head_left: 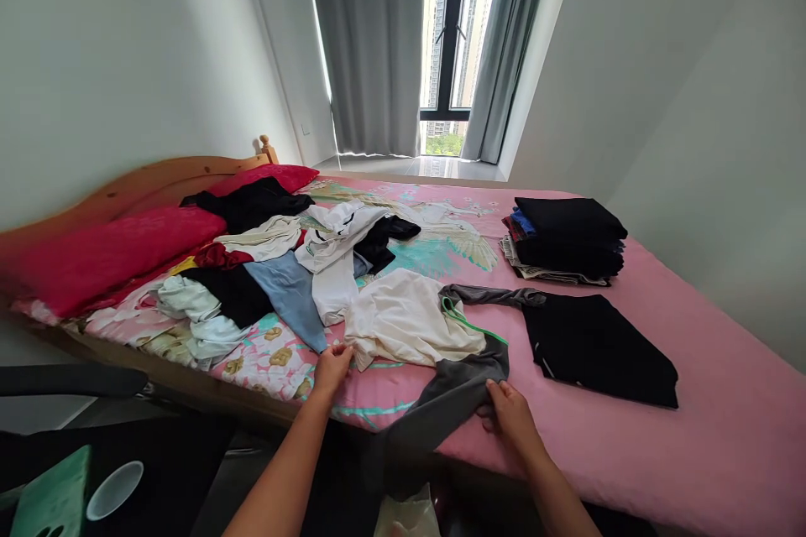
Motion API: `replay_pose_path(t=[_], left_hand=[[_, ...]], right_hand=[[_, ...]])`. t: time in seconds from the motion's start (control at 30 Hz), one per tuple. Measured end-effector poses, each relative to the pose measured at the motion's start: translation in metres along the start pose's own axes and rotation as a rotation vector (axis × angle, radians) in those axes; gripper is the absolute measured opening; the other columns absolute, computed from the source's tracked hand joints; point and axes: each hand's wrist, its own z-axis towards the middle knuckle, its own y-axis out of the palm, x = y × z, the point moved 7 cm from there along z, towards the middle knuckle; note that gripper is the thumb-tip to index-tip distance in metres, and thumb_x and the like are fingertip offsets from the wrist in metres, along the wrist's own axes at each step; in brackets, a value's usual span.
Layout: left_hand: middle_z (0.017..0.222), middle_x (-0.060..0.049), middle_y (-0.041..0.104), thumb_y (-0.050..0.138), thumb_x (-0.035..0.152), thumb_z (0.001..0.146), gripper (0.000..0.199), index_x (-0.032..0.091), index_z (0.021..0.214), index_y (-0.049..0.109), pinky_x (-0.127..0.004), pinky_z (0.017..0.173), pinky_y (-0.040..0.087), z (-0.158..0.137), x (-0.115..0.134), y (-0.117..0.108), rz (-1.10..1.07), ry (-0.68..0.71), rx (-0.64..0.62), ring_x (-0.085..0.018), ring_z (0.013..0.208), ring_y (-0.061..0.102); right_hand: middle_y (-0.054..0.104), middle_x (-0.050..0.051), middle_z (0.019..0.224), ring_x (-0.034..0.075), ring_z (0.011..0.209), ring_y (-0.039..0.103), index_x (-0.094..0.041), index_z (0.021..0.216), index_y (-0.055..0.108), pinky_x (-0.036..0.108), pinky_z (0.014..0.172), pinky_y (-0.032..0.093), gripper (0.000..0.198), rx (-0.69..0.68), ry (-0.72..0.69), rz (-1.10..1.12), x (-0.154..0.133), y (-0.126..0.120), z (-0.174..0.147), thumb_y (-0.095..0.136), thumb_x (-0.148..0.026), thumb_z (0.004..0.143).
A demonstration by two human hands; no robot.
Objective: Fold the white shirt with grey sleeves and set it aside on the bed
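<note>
A white long-sleeved shirt [409, 315] with grey sleeves and green trim at the neck lies spread on the bed. My left hand [333, 367] pinches it at the hem corner, close to the tip of a blue-grey garment [286, 289]. At the near shoulder, my right hand [507, 411] has its fingers closed on the grey cloth. The near sleeve [428, 415] droops over the bed's edge, while the far sleeve [484, 295] stretches right to a folded black garment [595, 344].
A stack of folded clothes [567, 239] stands at the right on the pink bed sheet [711, 428]. Loose clothes heap up at left by red pillows [132, 247]. At lower left are a black chair [170, 461], a green object [54, 499] and a whitish oval item [115, 490].
</note>
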Motion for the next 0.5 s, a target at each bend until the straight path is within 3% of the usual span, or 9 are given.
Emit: replay_pose_path(t=[0.07,0.13,0.23,0.3,0.43,0.5], left_hand=[[0.067,-0.003,0.065,0.056,0.04,0.071,0.028,0.014,0.08,0.061,-0.024,0.045,0.041,-0.002,0.002,0.008,-0.1,-0.019,-0.044,-0.012,0.044,0.053],[0.055,0.0,0.058,0.057,0.039,0.069,0.026,0.014,0.074,0.059,-0.021,0.039,0.035,-0.004,0.008,0.016,-0.177,-0.032,-0.08,-0.009,0.036,0.046],[0.044,0.006,0.044,0.057,0.04,0.064,0.024,0.017,0.068,0.052,-0.019,0.033,0.026,-0.009,0.019,0.022,-0.261,-0.03,-0.108,-0.008,0.031,0.038],[0.047,0.007,0.045,0.058,0.043,0.061,0.028,0.018,0.071,0.051,-0.019,0.034,0.028,-0.016,0.025,0.022,-0.309,0.002,-0.127,-0.008,0.034,0.04],[0.054,0.005,0.052,0.062,0.045,0.056,0.034,0.019,0.074,0.052,-0.018,0.035,0.028,-0.042,0.024,0.02,-0.344,0.074,-0.194,-0.01,0.042,0.048],[0.052,0.004,0.054,0.065,0.045,0.055,0.032,0.019,0.069,0.052,-0.019,0.037,0.031,-0.06,0.017,0.024,-0.335,0.096,-0.234,-0.011,0.045,0.051]], right_hand=[[0.063,0.003,0.071,0.017,0.055,0.059,-0.02,0.084,0.049,0.026,0.046,0.045,0.034,-0.031,0.117,0.245,0.008,0.002,-0.003,0.04,-0.052,0.081],[0.065,0.005,0.076,0.018,0.06,0.061,-0.02,0.09,0.05,0.029,0.049,0.048,0.034,0.012,0.117,0.364,0.006,-0.007,-0.004,0.039,-0.051,0.081],[0.064,0.007,0.076,0.021,0.072,0.062,-0.019,0.083,0.056,0.032,0.058,0.052,0.03,0.118,-0.085,0.247,-0.017,-0.039,0.001,0.047,-0.047,0.076],[0.064,0.007,0.077,0.023,0.078,0.062,-0.019,0.082,0.06,0.032,0.063,0.052,0.029,0.142,-0.155,0.2,-0.033,-0.065,0.01,0.052,-0.045,0.073],[0.061,0.004,0.066,0.019,0.062,0.058,-0.016,0.086,0.059,0.029,0.054,0.047,0.042,0.226,-0.056,0.161,-0.05,-0.132,0.037,0.049,-0.056,0.074],[0.061,0.004,0.064,0.018,0.059,0.055,-0.015,0.084,0.061,0.028,0.054,0.043,0.047,0.315,-0.046,-0.018,-0.055,-0.166,0.048,0.051,-0.059,0.071]])
